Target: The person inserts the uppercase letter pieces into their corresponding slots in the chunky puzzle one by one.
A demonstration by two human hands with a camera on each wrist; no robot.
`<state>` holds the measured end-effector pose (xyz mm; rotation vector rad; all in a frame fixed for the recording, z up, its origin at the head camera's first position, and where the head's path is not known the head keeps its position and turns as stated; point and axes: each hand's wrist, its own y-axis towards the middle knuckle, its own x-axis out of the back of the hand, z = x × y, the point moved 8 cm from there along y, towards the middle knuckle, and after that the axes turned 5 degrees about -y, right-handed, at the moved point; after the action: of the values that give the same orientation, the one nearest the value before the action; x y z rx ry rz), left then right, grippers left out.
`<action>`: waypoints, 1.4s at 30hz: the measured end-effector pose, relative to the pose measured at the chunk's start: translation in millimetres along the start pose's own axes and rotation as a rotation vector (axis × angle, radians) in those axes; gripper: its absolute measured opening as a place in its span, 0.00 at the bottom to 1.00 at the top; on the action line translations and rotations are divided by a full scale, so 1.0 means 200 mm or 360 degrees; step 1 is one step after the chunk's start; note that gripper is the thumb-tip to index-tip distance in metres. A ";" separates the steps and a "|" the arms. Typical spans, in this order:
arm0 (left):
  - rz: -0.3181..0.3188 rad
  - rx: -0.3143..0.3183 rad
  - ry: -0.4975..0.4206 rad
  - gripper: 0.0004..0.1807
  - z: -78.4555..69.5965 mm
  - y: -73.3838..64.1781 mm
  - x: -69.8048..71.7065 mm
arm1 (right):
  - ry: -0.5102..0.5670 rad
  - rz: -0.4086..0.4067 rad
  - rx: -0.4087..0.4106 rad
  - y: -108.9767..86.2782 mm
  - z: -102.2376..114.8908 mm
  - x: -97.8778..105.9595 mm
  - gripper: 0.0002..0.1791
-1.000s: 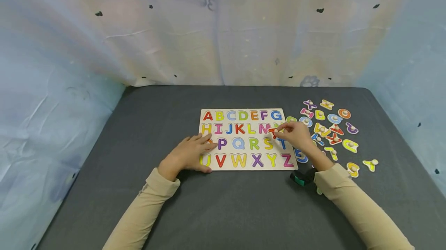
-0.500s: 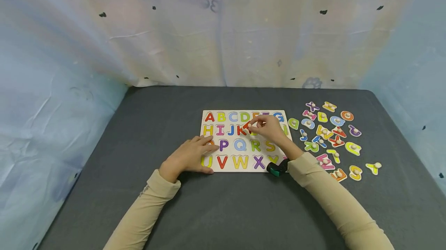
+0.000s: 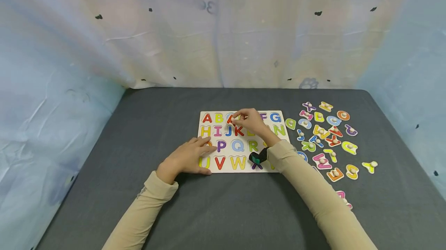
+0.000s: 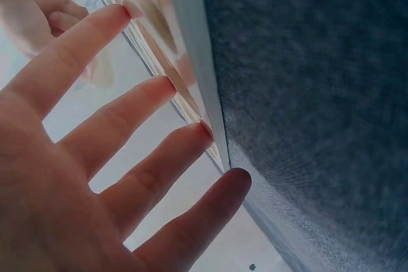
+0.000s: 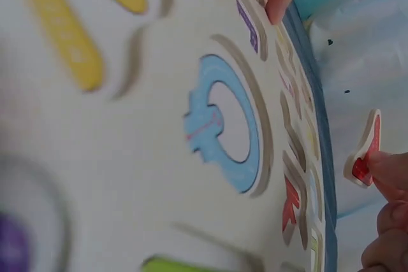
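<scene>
A pale board (image 3: 228,168) printed with rows of coloured letters lies on the dark table. My left hand (image 3: 189,156) rests on its left edge with fingers spread, the tips along the board's side in the left wrist view. Between thumb and fingers, my right hand (image 3: 251,121) pinches a red letter A piece (image 3: 230,119) over the top row, near the printed C. In the right wrist view this red piece (image 5: 363,167) is tilted up, apart from the board, seen nearly edge-on. My right hand and wrist hide several printed letters.
Several loose letter pieces with small knobs, among them a pink M (image 3: 322,161), an orange E (image 3: 335,174) and a yellow Y (image 3: 370,166), are scattered right of the board. A black wrist strap (image 3: 258,158) hangs over the board's lower rows. Pale sheets (image 3: 223,48) enclose the table.
My right hand has carried the red letter piece leftward from near the M and N, past the K, to the top row by the C. My left hand has stayed put.
</scene>
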<state>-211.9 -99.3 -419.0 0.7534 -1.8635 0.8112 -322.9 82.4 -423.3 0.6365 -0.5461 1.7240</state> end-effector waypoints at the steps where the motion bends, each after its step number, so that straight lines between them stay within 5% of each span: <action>1: 0.0003 0.0002 -0.0004 0.41 0.00 0.00 0.00 | 0.0002 0.0017 -0.0002 0.01 0.00 -0.01 0.11; 18: 0.0036 0.0036 -0.0011 0.41 0.01 -0.01 0.00 | -0.0038 0.0097 0.0046 0.22 0.14 -0.20 0.11; 28: 0.0016 0.0005 0.0009 0.41 0.00 0.00 0.00 | -0.0084 0.0110 0.0113 0.27 0.23 -0.29 0.10; 42: 0.0016 -0.0002 -0.0015 0.41 0.01 0.01 -0.01 | -0.0117 0.0118 0.0022 0.27 0.23 -0.33 0.11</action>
<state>-212.9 -99.1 -421.6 0.7492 -1.8775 0.8141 -357.5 -8.5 -435.4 0.6992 -0.6165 1.7804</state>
